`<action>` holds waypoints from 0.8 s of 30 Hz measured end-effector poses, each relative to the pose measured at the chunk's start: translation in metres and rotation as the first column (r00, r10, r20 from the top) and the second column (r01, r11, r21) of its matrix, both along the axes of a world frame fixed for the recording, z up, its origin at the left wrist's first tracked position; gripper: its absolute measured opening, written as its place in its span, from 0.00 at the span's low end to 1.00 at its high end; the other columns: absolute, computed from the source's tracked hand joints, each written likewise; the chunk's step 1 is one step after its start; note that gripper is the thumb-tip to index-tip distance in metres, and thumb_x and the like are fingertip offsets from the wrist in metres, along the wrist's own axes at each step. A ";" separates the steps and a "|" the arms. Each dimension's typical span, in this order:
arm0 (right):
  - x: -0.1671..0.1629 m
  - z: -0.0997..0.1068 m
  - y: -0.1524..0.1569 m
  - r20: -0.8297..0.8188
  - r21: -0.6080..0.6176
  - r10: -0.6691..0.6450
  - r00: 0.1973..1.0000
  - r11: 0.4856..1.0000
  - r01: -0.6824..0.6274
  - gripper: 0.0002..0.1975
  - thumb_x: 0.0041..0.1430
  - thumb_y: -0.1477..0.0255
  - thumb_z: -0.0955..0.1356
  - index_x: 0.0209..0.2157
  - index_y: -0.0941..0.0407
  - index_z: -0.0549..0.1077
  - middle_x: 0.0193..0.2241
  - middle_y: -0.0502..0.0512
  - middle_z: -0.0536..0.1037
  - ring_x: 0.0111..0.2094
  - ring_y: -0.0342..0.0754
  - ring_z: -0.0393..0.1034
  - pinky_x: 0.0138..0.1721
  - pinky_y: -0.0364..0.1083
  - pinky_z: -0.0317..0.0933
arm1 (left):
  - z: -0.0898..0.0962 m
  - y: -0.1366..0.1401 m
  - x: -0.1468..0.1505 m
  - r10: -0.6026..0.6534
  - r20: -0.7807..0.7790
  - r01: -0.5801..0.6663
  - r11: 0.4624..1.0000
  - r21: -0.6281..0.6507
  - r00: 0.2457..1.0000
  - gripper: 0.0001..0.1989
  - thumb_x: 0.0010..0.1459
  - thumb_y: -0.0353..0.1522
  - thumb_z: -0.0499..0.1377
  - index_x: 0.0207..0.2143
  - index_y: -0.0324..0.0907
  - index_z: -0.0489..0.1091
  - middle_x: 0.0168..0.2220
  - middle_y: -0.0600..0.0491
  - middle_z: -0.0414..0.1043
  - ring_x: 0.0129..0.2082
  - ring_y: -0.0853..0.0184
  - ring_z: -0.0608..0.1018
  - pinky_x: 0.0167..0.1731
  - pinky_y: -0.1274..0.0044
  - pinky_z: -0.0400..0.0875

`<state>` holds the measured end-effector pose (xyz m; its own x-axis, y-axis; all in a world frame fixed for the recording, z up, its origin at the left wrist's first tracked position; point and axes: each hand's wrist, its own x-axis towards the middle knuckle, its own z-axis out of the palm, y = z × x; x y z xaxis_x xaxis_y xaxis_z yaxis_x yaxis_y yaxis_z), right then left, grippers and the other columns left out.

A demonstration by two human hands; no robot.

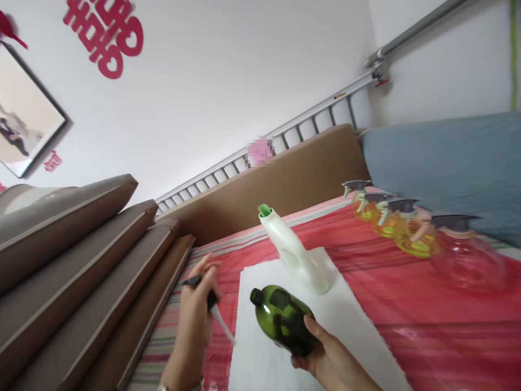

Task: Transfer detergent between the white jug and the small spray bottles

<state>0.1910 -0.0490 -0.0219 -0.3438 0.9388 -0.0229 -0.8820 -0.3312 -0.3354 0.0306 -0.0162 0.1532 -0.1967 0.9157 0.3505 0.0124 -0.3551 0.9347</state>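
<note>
Hands apart: left hand [195, 307] gripping a pump [211, 300], right hand [321, 353] clamped round the green bottle [280, 317], neck toward 10 o'clock, probably so the mouth's handy. White jug [291, 244] at 12, on a white sheet [256, 364], likely for drips; spray bottles [415, 241] at 2.

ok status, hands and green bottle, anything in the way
Left hand holds pump, tube free. Right hand holds green bottle, neck bare. White bottle just beyond, nothing seen between pump and neck.
</note>
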 end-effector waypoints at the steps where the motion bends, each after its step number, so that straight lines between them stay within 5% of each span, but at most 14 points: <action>1: -0.002 0.000 -0.001 0.013 -0.013 0.010 1.000 1.000 -0.010 0.15 0.55 0.63 0.68 0.42 0.54 0.71 0.35 0.56 0.79 0.33 0.49 0.71 0.26 0.45 0.64 | 0.010 0.003 -0.004 0.008 0.056 -0.011 0.999 0.045 0.998 0.22 0.48 0.36 0.63 0.46 0.39 0.69 0.34 0.51 0.74 0.14 0.80 0.66 0.14 0.84 0.58; 4: -0.010 0.002 -0.005 0.056 -0.034 0.040 0.998 0.999 -0.038 0.18 0.53 0.61 0.68 0.45 0.53 0.69 0.38 0.57 0.79 0.36 0.50 0.72 0.25 0.44 0.63 | 0.032 0.008 -0.010 -0.001 0.210 -0.024 0.993 0.116 0.978 0.16 0.50 0.36 0.62 0.41 0.40 0.71 0.30 0.54 0.73 0.15 0.80 0.65 0.15 0.84 0.59; 8: -0.020 0.004 -0.011 0.100 0.001 0.087 0.991 0.996 -0.088 0.24 0.49 0.58 0.70 0.47 0.52 0.68 0.37 0.57 0.79 0.37 0.54 0.72 0.24 0.44 0.64 | 0.035 0.007 -0.008 -0.014 0.307 -0.023 0.993 0.117 0.952 0.15 0.48 0.37 0.63 0.39 0.41 0.72 0.29 0.56 0.72 0.15 0.80 0.65 0.15 0.84 0.59; 17: -0.015 0.007 -0.019 0.074 0.002 0.123 0.990 0.992 -0.124 0.25 0.49 0.57 0.70 0.47 0.55 0.67 0.38 0.60 0.79 0.37 0.55 0.74 0.28 0.46 0.66 | -0.003 0.002 0.011 -0.079 0.207 0.078 0.997 0.016 0.975 0.17 0.50 0.42 0.62 0.38 0.39 0.73 0.28 0.55 0.71 0.17 0.78 0.66 0.18 0.83 0.60; 24: -0.019 0.015 -0.019 0.087 0.048 0.033 0.996 0.998 -0.037 0.30 0.49 0.56 0.70 0.52 0.52 0.63 0.41 0.59 0.78 0.40 0.56 0.72 0.28 0.47 0.65 | -0.042 -0.007 0.032 -0.178 0.128 0.200 0.962 -0.185 0.976 0.15 0.50 0.41 0.62 0.34 0.38 0.73 0.29 0.52 0.72 0.25 0.72 0.71 0.26 0.80 0.65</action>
